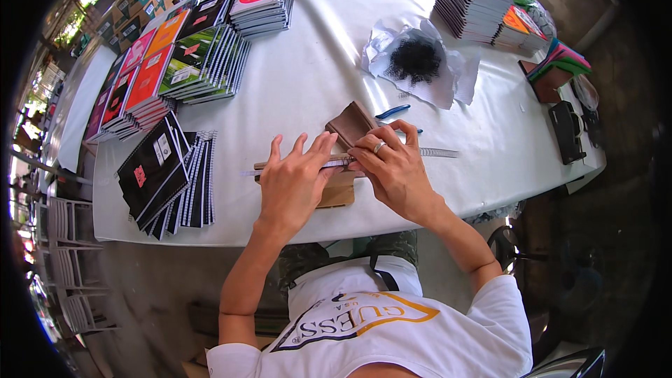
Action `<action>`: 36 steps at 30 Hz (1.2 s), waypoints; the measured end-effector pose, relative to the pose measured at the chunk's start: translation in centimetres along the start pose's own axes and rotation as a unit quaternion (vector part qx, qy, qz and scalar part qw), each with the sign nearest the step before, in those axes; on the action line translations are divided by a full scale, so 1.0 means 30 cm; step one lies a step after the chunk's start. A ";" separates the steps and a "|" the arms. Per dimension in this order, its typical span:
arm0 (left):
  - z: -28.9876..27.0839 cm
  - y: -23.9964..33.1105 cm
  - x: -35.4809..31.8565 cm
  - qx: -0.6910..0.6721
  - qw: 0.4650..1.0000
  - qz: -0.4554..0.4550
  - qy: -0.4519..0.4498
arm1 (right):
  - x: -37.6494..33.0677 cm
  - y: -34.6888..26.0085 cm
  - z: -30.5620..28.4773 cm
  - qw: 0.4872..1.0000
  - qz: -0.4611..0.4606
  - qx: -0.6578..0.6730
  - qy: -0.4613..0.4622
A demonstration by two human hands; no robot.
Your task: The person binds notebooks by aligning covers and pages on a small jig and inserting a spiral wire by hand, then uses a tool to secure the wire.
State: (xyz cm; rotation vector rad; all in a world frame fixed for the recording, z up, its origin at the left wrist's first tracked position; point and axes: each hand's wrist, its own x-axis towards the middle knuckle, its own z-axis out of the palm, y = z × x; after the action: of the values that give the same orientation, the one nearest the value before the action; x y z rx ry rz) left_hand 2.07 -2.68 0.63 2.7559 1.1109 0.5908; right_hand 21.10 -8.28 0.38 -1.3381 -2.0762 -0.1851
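Fingers of the left hand lie flat and spread, pressing down on a clear ruler laid across a brown leather piece. Those of the right hand are curled and close together, pinching at the ruler's edge where it crosses the leather; whether they also hold a small tool cannot be made out. A ring sits on one right finger.

Under the hands, the leather piece rests on a tan cardboard sheet near the front edge of the desk, which is covered in white. The ruler's far end sticks out to the right, past the right hand. Just beyond the leather lies a blue pen.

Judging by how things lie, the ruler is lined up and held, so the measuring or marking looks under way rather than finished; no mark or cut on the leather can be seen.

Farther out, a heap of black elastic loops sits on white paper, and stacks of spiral notebooks stand at the left and the far side.
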 end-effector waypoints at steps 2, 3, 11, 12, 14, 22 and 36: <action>-0.005 -0.002 -0.003 -0.005 1.000 0.005 0.007 | 0.001 -0.005 -0.006 1.000 0.001 -0.006 0.007; -0.007 0.001 0.001 -0.017 1.000 0.002 0.009 | 0.000 -0.006 -0.004 1.000 0.005 -0.005 0.004; -0.008 0.036 0.024 -0.051 0.998 -0.036 0.009 | -0.001 0.014 0.000 1.000 -0.016 0.007 -0.002; -0.015 0.037 0.023 -0.078 0.996 -0.031 0.020 | 0.018 0.053 -0.023 0.990 -0.024 0.123 -0.068; -0.020 0.046 0.028 -0.137 0.990 -0.016 0.040 | 0.089 0.224 -0.064 0.905 0.049 0.365 -0.212; 0.014 0.005 0.044 -0.010 0.999 0.027 -0.015 | 0.225 0.452 0.180 0.898 -0.068 0.098 -0.423; 0.027 -0.009 0.029 0.044 0.988 -0.024 0.147 | 0.242 0.380 -0.005 0.788 -0.009 0.406 -0.464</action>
State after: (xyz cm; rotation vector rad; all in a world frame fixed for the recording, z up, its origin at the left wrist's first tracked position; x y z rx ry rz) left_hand 2.79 -1.84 0.10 2.7691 1.2858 0.9910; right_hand 28.98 2.54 2.27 -0.8754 -2.3960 1.4797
